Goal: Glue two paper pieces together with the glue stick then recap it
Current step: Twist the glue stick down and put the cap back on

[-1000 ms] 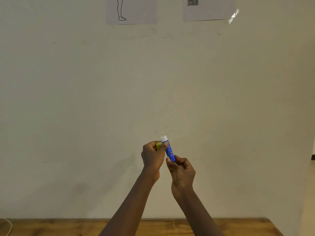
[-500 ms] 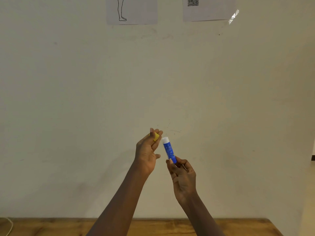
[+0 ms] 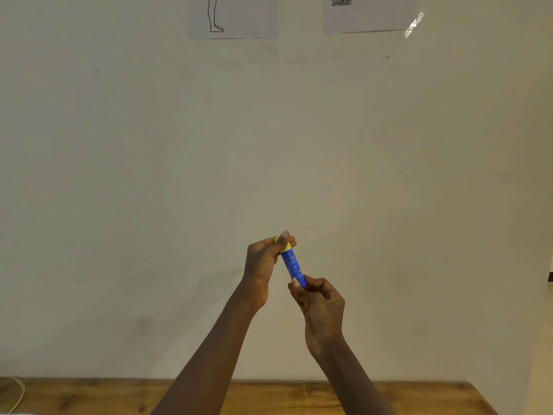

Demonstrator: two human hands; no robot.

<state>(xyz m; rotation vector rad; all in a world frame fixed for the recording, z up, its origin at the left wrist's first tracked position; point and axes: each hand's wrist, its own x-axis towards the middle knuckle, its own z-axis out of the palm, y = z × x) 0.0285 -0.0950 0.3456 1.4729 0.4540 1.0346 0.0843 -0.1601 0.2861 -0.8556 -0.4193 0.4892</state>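
I hold a blue glue stick (image 3: pixel 293 266) up in front of the wall, tilted slightly left at its top. My right hand (image 3: pixel 320 304) grips its lower end between thumb and fingers. My left hand (image 3: pixel 263 265) pinches the yellow cap (image 3: pixel 282 242), which sits over the top end of the stick and hides the white tip. No paper pieces for gluing are in view.
A wooden table (image 3: pixel 299 396) runs along the bottom edge, with a white cable (image 3: pixel 19 393) at its far left. Two printed sheets hang on the wall: a leg drawing (image 3: pixel 233 16) and a code sheet (image 3: pixel 368 13) with tape (image 3: pixel 414 24).
A moment ago the cap was held apart from the bare white tip. My left hand has brought the yellow cap down onto the top of the stick.
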